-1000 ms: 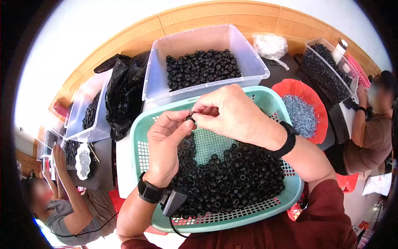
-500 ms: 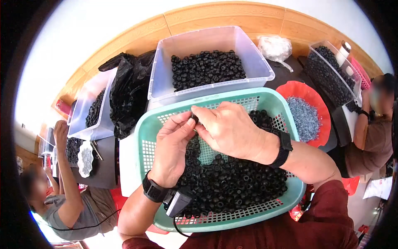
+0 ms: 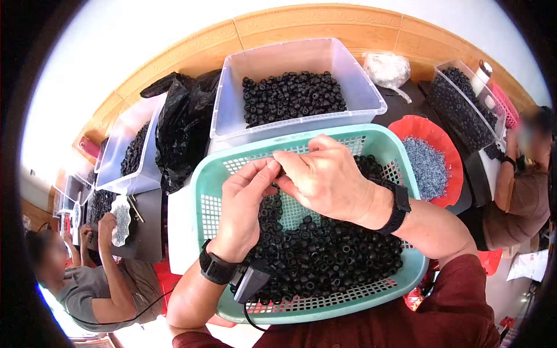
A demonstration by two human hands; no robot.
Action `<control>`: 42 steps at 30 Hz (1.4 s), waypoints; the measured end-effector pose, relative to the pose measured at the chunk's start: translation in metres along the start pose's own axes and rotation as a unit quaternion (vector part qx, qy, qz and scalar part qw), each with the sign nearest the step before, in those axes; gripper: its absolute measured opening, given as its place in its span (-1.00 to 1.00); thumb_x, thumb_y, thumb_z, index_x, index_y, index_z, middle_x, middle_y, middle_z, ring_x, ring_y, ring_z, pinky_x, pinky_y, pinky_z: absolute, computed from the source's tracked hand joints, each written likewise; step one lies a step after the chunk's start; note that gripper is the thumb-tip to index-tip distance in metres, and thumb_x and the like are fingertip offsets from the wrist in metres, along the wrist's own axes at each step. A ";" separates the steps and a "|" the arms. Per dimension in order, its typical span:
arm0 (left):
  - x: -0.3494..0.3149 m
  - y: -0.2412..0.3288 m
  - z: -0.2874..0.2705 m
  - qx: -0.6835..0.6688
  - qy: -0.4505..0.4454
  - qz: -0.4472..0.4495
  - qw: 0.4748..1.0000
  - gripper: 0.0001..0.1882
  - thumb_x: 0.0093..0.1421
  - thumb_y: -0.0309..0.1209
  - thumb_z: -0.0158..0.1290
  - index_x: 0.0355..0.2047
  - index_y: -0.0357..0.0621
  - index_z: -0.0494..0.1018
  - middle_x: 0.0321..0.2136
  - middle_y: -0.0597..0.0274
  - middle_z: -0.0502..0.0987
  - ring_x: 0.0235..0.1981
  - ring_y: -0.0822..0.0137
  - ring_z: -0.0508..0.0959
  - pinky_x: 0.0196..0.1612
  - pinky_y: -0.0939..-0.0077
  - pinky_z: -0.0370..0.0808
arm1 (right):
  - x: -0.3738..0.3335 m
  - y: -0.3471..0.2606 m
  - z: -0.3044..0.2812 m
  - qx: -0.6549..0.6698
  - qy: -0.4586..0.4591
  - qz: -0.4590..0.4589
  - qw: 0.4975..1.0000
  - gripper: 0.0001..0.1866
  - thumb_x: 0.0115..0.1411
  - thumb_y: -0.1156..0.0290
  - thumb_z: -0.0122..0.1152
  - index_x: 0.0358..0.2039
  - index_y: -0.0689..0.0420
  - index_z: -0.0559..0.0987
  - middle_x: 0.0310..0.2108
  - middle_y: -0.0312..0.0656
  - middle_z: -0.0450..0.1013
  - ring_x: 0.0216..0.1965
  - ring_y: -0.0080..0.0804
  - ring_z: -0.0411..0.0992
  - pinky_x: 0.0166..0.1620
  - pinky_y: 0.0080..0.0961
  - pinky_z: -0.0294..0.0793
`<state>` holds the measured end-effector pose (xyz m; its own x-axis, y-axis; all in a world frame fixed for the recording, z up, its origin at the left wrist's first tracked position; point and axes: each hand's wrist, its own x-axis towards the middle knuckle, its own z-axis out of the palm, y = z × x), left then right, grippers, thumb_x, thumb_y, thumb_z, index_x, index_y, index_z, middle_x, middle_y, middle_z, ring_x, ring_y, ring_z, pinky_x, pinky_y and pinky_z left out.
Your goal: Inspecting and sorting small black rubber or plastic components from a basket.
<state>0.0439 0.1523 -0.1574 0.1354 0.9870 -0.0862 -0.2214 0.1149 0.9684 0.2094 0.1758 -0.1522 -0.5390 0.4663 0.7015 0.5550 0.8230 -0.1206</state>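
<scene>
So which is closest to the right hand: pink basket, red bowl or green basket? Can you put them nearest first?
In the head view, from the right hand:
1. Green basket: right underneath it.
2. Red bowl: to its right.
3. Pink basket: far right, past the bowl.

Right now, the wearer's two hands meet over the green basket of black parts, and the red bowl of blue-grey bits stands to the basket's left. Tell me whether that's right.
Wrong side: the head view shows the red bowl of blue-grey bits to the right of the green basket of black parts. The left hand and right hand do meet over the basket.
</scene>
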 end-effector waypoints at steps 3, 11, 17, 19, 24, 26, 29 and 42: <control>-0.002 0.003 0.000 -0.042 -0.008 0.002 0.999 -0.80 0.24 -0.34 -0.01 -0.24 -0.17 0.50 -0.33 0.37 0.53 -0.32 0.58 0.44 -0.24 0.69 0.32 | 0.004 -0.002 -0.001 0.006 0.019 -0.006 1.000 -0.60 -0.16 0.43 0.37 -0.26 0.21 0.48 -0.65 -0.28 0.45 -0.65 -0.39 0.38 -0.44 -0.50 0.30; -0.003 0.006 -0.002 -0.138 -0.058 -0.014 0.989 -0.78 0.27 -0.29 -0.07 -0.25 -0.14 0.48 -0.33 0.37 0.51 -0.30 0.54 0.44 -0.16 0.60 0.32 | 0.010 -0.001 -0.007 0.038 0.058 -0.022 0.997 -0.68 -0.09 0.36 0.30 -0.33 0.14 0.42 -0.69 -0.37 0.39 -0.65 -0.39 0.35 -0.45 -0.48 0.20; -0.005 0.008 0.001 -0.188 -0.070 -0.051 0.978 -0.78 0.25 -0.28 -0.10 -0.25 -0.12 0.45 -0.29 0.36 0.49 -0.26 0.50 0.43 -0.12 0.55 0.31 | 0.009 -0.001 -0.009 0.036 0.053 -0.035 0.997 -0.53 -0.24 0.45 0.40 -0.22 0.16 0.52 -0.66 -0.41 0.42 -0.69 -0.53 0.31 -0.47 -0.57 0.21; -0.004 0.006 0.000 -0.207 -0.063 -0.054 0.975 -0.78 0.24 -0.27 -0.11 -0.25 -0.11 0.44 -0.29 0.36 0.48 -0.26 0.50 0.42 -0.13 0.56 0.30 | 0.009 0.000 -0.010 0.034 0.049 -0.041 0.997 -0.52 -0.24 0.45 0.40 -0.21 0.17 0.52 -0.66 -0.42 0.42 -0.69 -0.54 0.31 -0.48 -0.57 0.21; -0.007 0.013 -0.001 -0.134 -0.063 -0.056 0.987 -0.76 0.25 -0.25 -0.13 -0.26 -0.10 0.44 -0.31 0.36 0.48 -0.27 0.50 0.42 -0.14 0.57 0.29 | 0.008 0.003 -0.007 0.028 0.058 -0.055 0.996 -0.51 -0.24 0.45 0.40 -0.19 0.18 0.52 -0.66 -0.41 0.42 -0.69 -0.57 0.31 -0.49 -0.59 0.20; -0.008 0.014 0.000 -0.122 -0.069 -0.054 0.989 -0.76 0.25 -0.24 -0.13 -0.25 -0.10 0.44 -0.31 0.37 0.48 -0.27 0.50 0.42 -0.15 0.57 0.29 | 0.008 0.002 -0.007 0.044 0.060 -0.054 0.996 -0.50 -0.23 0.44 0.41 -0.18 0.18 0.53 -0.66 -0.41 0.43 -0.68 -0.58 0.32 -0.49 -0.60 0.20; -0.010 0.015 0.001 -0.129 -0.067 -0.045 0.988 -0.78 0.24 -0.25 -0.13 -0.27 -0.08 0.43 -0.32 0.38 0.46 -0.27 0.50 0.41 -0.15 0.56 0.29 | 0.008 0.000 -0.010 0.038 0.051 -0.056 0.996 -0.50 -0.24 0.44 0.41 -0.18 0.18 0.53 -0.66 -0.40 0.43 -0.68 -0.58 0.33 -0.49 -0.59 0.21; -0.013 0.018 0.002 -0.142 -0.052 -0.091 0.984 -0.79 0.25 -0.25 -0.13 -0.30 -0.06 0.43 -0.33 0.39 0.46 -0.29 0.50 0.41 -0.18 0.56 0.28 | 0.005 -0.003 -0.007 0.030 0.062 -0.054 0.996 -0.52 -0.13 0.36 0.33 -0.14 0.17 0.47 -0.70 -0.41 0.40 -0.67 -0.46 0.33 -0.42 -0.49 0.24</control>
<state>0.0398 0.1417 -0.1385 0.2931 0.9319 -0.2134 -0.4437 0.3303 0.8331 0.2094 0.1735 -0.1439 -0.5101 0.3329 0.7931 0.4572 0.8860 -0.0778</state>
